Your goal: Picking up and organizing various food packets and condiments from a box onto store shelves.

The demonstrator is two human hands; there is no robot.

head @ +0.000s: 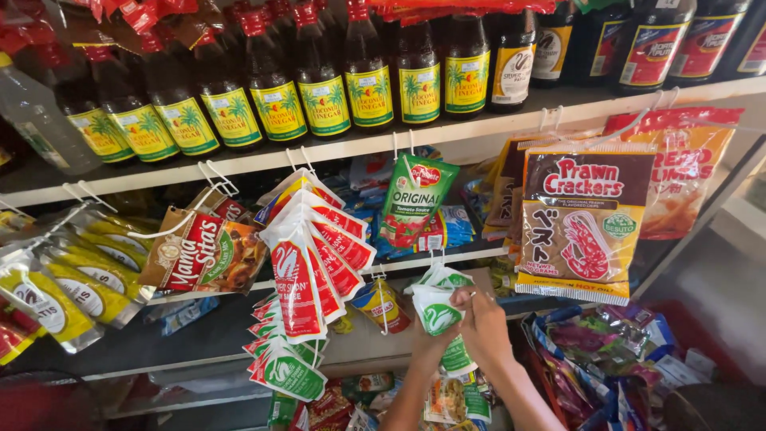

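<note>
Store shelf, viewed from above. Landmark: the green-and-white sachets (438, 307) hanging from a white hook (436, 257). Far to their left hang yellow sachets (60, 291); nearer left, a brown mix packet (203, 251), then red-and-white sauce sachets (307, 263). At the landmark, the left hand (431, 345) grips from below, fingers clamped on a sachet; the right hand (483, 323) pinches the same sachet, fingers together. To the upper right hangs a prawn-cracker bag (582, 223).

Vinegar bottles (323, 88) on shelf (479, 128); cracker bag (582, 223) hanging.
</note>
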